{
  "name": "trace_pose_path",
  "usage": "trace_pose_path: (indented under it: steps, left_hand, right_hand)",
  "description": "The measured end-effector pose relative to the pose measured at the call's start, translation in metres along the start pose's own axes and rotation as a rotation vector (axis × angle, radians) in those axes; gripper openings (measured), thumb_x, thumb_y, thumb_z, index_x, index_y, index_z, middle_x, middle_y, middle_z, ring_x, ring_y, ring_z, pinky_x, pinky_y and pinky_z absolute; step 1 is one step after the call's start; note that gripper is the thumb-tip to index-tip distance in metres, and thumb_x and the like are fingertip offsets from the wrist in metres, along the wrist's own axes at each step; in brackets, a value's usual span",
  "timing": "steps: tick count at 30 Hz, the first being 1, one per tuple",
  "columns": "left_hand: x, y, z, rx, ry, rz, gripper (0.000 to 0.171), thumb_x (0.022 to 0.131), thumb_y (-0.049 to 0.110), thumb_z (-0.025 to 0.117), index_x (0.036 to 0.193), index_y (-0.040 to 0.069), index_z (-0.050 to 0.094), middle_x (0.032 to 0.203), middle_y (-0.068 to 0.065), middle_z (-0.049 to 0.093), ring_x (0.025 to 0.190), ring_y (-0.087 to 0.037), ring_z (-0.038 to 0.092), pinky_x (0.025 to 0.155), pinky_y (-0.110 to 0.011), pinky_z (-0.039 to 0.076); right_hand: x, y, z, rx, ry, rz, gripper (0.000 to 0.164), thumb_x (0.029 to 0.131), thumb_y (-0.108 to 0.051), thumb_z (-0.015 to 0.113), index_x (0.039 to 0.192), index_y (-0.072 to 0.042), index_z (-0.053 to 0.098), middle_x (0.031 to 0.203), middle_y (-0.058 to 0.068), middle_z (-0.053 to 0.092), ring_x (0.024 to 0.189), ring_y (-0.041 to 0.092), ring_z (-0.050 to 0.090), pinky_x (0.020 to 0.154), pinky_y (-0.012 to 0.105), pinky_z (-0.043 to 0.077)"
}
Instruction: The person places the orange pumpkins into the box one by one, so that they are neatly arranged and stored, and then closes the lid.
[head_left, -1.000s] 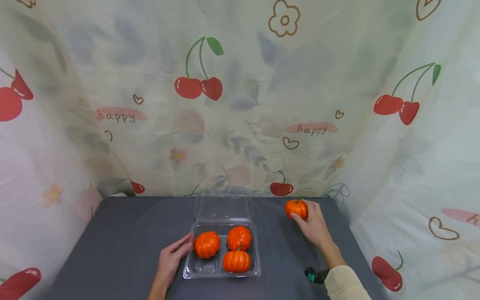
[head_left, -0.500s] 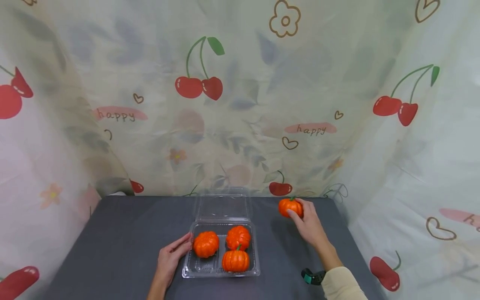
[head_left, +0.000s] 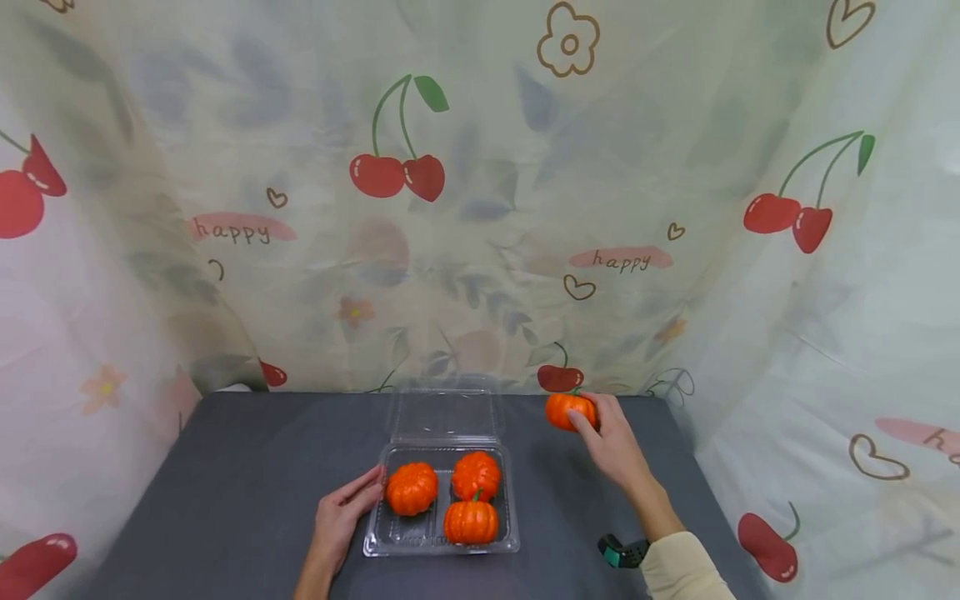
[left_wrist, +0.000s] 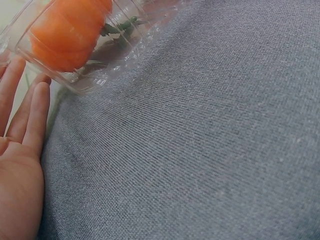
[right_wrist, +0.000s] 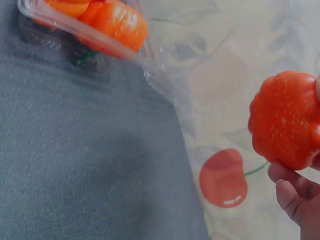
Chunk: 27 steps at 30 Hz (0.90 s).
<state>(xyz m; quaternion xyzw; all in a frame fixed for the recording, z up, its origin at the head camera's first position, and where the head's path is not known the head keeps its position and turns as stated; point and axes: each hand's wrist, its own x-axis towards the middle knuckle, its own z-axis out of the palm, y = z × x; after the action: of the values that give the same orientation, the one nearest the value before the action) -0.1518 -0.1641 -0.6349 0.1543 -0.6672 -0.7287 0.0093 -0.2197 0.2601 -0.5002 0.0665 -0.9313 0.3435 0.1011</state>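
Observation:
My right hand grips a small orange pumpkin by its right side, held above the back right of the table. Its lobed underside shows in the right wrist view, where the same pumpkin sits between thumb and fingers. A clear plastic clamshell box stands mid-table with its lid folded back. In it lie one pumpkin on the left and two on the right, a rear one and a front one. My left hand touches the box's left wall with nearly straight fingers.
A dark grey cloth covers the table. Patterned curtains hang close behind it and on both sides. A black band with a green part is at the right forearm, near the cream sleeve.
My right hand has moved left with the pumpkin, towards the box, and slightly up in the view. My left hand and the box stay where they were.

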Motion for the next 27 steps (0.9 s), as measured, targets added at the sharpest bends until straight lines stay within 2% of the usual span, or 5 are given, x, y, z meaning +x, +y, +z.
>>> trace_pose_path:
  steps: [6,14,21,27]
  left_hand:
    - [0.0,0.0,0.0,-0.001,0.004,0.006,0.053,0.085,0.022,0.083,0.133,0.005,0.068,0.105,0.024,0.076,0.098,0.006,0.072,0.083,-0.014,0.058]
    - [0.0,0.0,-0.001,-0.001,-0.001,0.016,0.052,0.085,0.022,0.083,0.132,0.005,0.068,0.106,0.023,0.076,0.098,0.006,0.071,0.084,-0.014,0.057]
    - [0.001,0.002,0.0,0.01,-0.001,-0.024,0.055,0.083,0.027,0.085,0.133,0.008,0.068,0.117,0.012,0.076,0.099,0.007,0.071,0.083,-0.014,0.058]
    - [0.001,0.003,0.0,0.025,-0.001,-0.03,0.056,0.083,0.03,0.085,0.133,0.01,0.069,0.125,0.005,0.074,0.099,0.008,0.07,0.083,-0.014,0.057]
  right_hand:
    - [0.0,-0.014,0.002,0.039,-0.021,-0.017,0.057,0.102,-0.052,0.054,0.141,-0.01,0.052,0.133,0.012,0.054,0.107,0.027,0.056,0.092,0.043,0.05]
    - [-0.005,-0.028,0.012,0.029,-0.028,-0.06,0.052,0.103,-0.05,0.056,0.14,-0.013,0.054,0.136,0.011,0.056,0.11,0.027,0.058,0.095,0.047,0.052]
    - [-0.011,-0.042,0.022,0.006,-0.062,-0.047,0.047,0.102,-0.053,0.055,0.14,-0.026,0.058,0.13,0.008,0.057,0.101,0.022,0.058,0.086,0.038,0.051]
    - [-0.015,-0.054,0.028,0.032,-0.109,-0.034,0.045,0.101,-0.053,0.057,0.138,-0.028,0.06,0.129,0.005,0.058,0.104,0.021,0.058,0.089,0.038,0.053]
